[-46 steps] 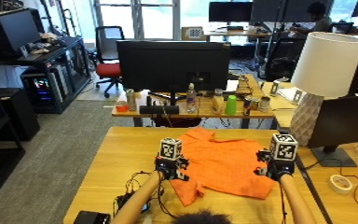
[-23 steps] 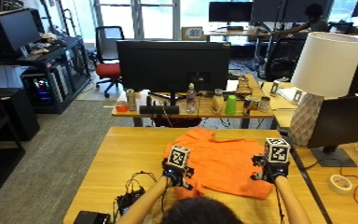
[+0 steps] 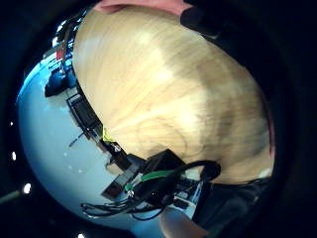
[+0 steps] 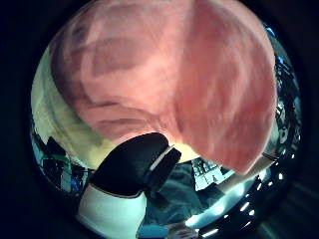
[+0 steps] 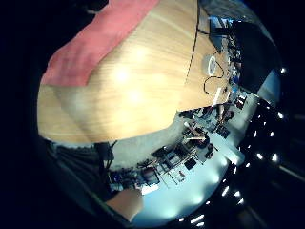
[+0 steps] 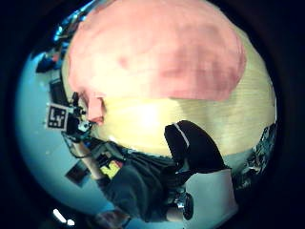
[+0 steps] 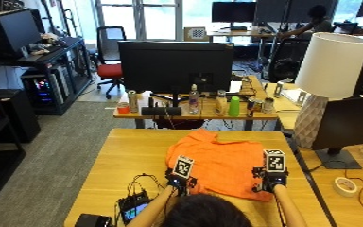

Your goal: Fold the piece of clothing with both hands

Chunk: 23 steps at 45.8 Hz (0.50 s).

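An orange garment (image 7: 222, 163) lies spread on the wooden table (image 7: 125, 156), collar end away from me. My left hand (image 7: 178, 178) is at its near left edge. In the left thumb side palm view the cloth (image 4: 164, 79) fills most of the picture, and the thumb (image 4: 132, 167) lies straight by its hem without pinching it. My right hand (image 7: 271, 182) hovers at the near right corner. Its thumb (image 6: 195, 148) is over bare wood, apart from the cloth (image 6: 157, 52), holding nothing.
A small black device with cables (image 7: 134, 208) sits on the table near my left forearm. A lamp (image 7: 323, 71) and a dark monitor (image 7: 351, 123) stand at the right, with a tape roll (image 7: 344, 186) beside them. Another desk with bottles (image 7: 194, 111) is behind.
Both hands have drawn back toward me and closer together, to the garment's near edge. The lower left part of the garment no longer sticks out; the cloth looks more compact.
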### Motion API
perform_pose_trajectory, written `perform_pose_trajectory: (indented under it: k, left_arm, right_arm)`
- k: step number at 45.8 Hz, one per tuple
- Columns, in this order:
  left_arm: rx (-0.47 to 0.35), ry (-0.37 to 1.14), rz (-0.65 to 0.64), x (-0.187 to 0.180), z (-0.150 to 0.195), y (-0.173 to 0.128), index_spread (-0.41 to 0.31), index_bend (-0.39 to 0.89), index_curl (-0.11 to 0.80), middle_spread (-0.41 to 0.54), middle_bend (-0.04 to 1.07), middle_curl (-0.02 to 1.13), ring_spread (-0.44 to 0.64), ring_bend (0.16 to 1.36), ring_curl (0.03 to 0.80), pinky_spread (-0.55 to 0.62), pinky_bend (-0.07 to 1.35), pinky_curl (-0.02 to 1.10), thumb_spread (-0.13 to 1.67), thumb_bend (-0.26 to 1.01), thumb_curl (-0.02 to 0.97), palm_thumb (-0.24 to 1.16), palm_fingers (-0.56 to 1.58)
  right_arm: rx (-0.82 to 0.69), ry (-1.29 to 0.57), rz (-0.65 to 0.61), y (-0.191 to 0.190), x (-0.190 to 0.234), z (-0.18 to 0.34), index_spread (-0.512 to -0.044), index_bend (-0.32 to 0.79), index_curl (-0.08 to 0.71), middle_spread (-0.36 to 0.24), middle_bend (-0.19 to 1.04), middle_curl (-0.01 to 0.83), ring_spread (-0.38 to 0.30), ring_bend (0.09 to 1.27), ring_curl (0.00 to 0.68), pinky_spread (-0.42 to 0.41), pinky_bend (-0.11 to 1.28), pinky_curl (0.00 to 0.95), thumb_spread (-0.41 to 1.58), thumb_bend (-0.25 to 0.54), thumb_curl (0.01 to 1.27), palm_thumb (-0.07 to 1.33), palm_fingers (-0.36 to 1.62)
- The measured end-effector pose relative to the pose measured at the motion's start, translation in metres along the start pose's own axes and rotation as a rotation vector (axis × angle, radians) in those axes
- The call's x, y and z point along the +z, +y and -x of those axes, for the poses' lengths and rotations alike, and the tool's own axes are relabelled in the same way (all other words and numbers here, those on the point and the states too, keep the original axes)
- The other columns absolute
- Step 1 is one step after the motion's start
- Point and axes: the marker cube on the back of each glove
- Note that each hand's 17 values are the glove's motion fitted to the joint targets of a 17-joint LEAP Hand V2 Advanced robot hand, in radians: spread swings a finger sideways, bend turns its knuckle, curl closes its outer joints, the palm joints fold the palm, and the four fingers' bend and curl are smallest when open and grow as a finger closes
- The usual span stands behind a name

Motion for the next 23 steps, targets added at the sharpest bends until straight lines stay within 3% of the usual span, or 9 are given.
perform_pose_trajectory:
  k: [3, 10, 23]
  left_arm:
    - [-0.017, 0.006, -0.006, -0.001, 0.003, -0.004, 0.157, 0.05, 0.001, 0.430, 0.17, 0.20, 0.46, 0.86, 0.280, 0.42, 0.79, 0.35, 0.79, -0.04, 0.319, 0.03, -0.12]
    - [-0.037, 0.023, -0.027, -0.010, 0.017, -0.011, 0.177, 0.06, 0.003, 0.437, 0.18, 0.21, 0.46, 0.87, 0.284, 0.40, 0.80, 0.35, 0.80, -0.03, 0.321, 0.06, -0.10]
    - [-0.056, -0.067, 0.069, -0.011, 0.025, -0.015, 0.123, 0.07, 0.022, 0.411, 0.17, 0.22, 0.44, 0.83, 0.270, 0.41, 0.76, 0.34, 0.83, -0.03, 0.319, 0.09, -0.14]
  right_arm:
    - [-0.075, -0.009, -0.074, -0.015, 0.002, 0.001, -0.385, 0.08, 0.084, -0.047, 0.36, 0.386, 0.036, 0.63, 0.333, 0.209, 0.70, 0.348, 1.07, -0.024, 0.30, 0.63, 0.10]
    - [-0.092, -0.011, -0.093, -0.015, 0.007, -0.001, -0.384, 0.07, 0.076, -0.057, 0.39, 0.393, 0.017, 0.65, 0.338, 0.207, 0.70, 0.348, 1.06, -0.021, 0.30, 0.64, 0.12]
    - [-0.083, -0.020, -0.094, -0.023, 0.014, -0.005, -0.384, 0.07, 0.073, -0.060, 0.39, 0.391, 0.012, 0.65, 0.339, 0.206, 0.70, 0.352, 1.06, -0.021, 0.30, 0.65, 0.11]
